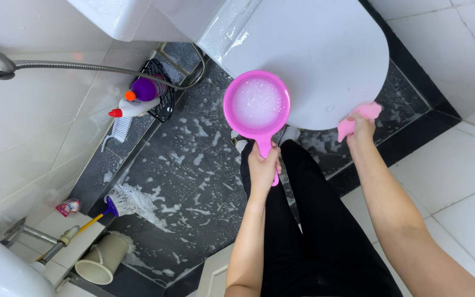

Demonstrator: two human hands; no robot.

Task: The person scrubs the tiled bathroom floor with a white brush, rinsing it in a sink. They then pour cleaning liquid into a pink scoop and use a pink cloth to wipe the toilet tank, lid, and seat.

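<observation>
Below, a pink dipper (257,104) of soapy water was held over the closed toilet lid (325,60).
Its handle was gripped by the left hand (263,165), bowl at the lid's near-left edge. A pink cloth (358,120) was clenched in the right hand (361,131) & pressed to the lid's near-right rim. Suds were spread over the dark floor (188,181); a spray bottle (136,105) lay far left.

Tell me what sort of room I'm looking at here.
Most likely a bathroom. A white toilet with its lid down stands on a dark, soapy floor, a metal spray hose hangs by tiled walls, and the left hand holds a pink dipper of sudsy water.
</observation>
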